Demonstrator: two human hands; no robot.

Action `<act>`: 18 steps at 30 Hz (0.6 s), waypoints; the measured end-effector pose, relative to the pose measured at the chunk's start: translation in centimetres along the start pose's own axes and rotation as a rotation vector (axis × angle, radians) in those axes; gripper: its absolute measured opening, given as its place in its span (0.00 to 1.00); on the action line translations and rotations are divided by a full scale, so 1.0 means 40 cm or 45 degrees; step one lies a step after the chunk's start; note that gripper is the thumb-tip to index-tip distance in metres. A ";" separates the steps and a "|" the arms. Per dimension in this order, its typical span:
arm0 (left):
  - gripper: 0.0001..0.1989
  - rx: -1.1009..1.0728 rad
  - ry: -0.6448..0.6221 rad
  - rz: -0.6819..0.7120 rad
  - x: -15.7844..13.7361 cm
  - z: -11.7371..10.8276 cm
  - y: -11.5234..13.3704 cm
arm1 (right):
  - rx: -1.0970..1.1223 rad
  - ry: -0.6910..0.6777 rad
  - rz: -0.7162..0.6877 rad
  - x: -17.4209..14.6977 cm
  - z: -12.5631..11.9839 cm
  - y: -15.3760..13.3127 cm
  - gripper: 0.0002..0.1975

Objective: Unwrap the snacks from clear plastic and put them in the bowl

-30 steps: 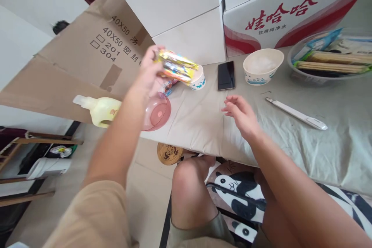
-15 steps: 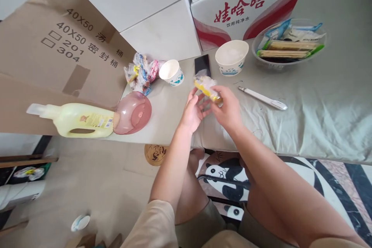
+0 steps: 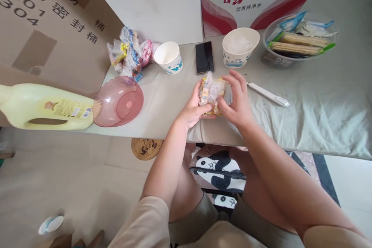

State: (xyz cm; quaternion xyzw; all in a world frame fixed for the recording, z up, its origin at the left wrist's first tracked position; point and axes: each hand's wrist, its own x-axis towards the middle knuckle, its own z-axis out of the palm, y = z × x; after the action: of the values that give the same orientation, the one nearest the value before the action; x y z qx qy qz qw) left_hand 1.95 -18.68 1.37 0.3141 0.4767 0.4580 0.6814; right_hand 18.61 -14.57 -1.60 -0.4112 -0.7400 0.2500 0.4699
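Between my hands, just over the cloth-covered surface, is a wrapped snack packet [image 3: 213, 90] in clear and yellow plastic. My left hand [image 3: 192, 110] grips it along its left side, thumb across the front and fingers beneath. At the packet's right edge, my right hand [image 3: 236, 100] has its thumb pressed on the wrapper and its other fingers curved, some raised off it. A dark phone [image 3: 204, 58] lies just beyond the packet. To the right of my right hand rests a white utility knife [image 3: 267, 93].
Behind stand a small paper cup [image 3: 171, 62], a larger paper bowl [image 3: 240, 56] and a clear bowl of packaged snacks [image 3: 283, 60]. Leftward are several colourful packets [image 3: 130, 54], a pink plastic bowl [image 3: 117, 104] and a yellow bottle [image 3: 43, 104] on its side. Boxes [image 3: 157, 7] line the back.
My view has shifted, showing the phone whole. The packet has turned from slanted to more upright and come nearer me. My left hand has closed on it, where before its fingers were spread.
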 end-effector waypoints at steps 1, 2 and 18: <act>0.53 0.023 -0.030 -0.018 -0.003 -0.001 -0.002 | -0.006 -0.037 -0.018 0.001 0.002 0.002 0.20; 0.54 0.039 -0.054 -0.027 -0.006 -0.003 -0.003 | -0.002 -0.067 -0.014 0.000 0.003 0.003 0.16; 0.54 0.186 -0.342 0.029 -0.010 -0.052 0.003 | 0.175 -0.089 0.165 -0.009 -0.059 0.007 0.17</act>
State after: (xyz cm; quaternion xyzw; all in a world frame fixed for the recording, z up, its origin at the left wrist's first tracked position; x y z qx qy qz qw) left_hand -0.08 -19.00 0.91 0.4268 0.4098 0.3835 0.7091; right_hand 20.93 -14.75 -0.97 -0.4161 -0.7087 0.3444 0.4539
